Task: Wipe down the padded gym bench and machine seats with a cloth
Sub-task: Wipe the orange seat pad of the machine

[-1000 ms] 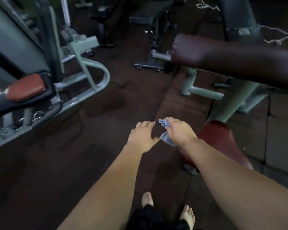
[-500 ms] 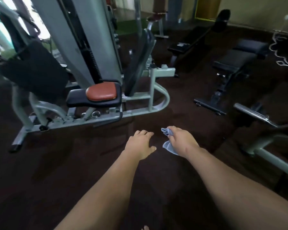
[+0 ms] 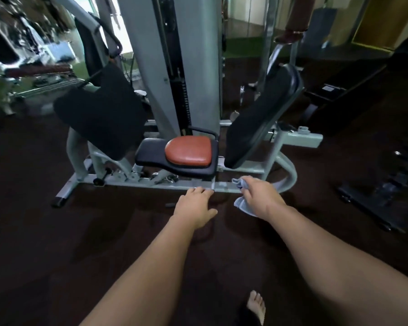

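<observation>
Left hand: the left hand is at centre frame, palm down, fingers stretched forward and loosely spread, holding nothing.
Right hand: the right hand is just right of centre, fingers curled closed around the cloth.
Cloth: the pale blue-grey cloth is bunched in the right fist; one end pokes out above the knuckles, the other hangs below the hand.
Seat: the seat sits above both hands at centre frame, a red-brown cushion on a black base; neither hand touches it.
Back pad: a black back pad leans tilted, right of the seat.
Left pad: another black pad hangs left of the seat.
Frame: the pale grey frame runs along the floor under the seat, just beyond the fingertips.
Bench: a dark bench stands at upper right, well apart from the hands.
Floor: dark floor; a bare foot shows at the bottom edge.
</observation>
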A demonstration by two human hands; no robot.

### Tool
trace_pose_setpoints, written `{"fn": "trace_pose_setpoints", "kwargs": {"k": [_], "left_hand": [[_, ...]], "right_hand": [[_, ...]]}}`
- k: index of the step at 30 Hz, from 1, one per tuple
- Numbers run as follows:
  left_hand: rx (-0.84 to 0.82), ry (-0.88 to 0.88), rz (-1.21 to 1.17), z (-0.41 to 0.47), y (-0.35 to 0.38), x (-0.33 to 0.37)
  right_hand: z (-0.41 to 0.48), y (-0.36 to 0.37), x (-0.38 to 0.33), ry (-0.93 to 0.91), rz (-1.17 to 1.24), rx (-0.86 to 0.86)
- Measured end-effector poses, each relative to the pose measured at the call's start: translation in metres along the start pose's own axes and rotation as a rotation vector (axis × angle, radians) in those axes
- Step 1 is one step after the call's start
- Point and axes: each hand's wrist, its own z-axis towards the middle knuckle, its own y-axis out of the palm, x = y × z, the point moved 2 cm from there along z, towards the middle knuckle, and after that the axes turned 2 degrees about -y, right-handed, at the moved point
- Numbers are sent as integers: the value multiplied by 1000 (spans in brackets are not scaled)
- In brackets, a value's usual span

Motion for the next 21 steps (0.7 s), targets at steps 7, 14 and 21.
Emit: {"fn": "trace_pose_setpoints", "kwargs": {"k": [7,14,21], "left_hand": [[50,-156,-85,119,-42,-35],[45,-236,-118,215,-50,-94],[-56,-218,-122,337,-41,-165]], "right_hand": [[158,-26,-2,-96,-43,-49],[282,-11,-16,-138,19,-116],[412,30,-25,-40,93,-183]]}}
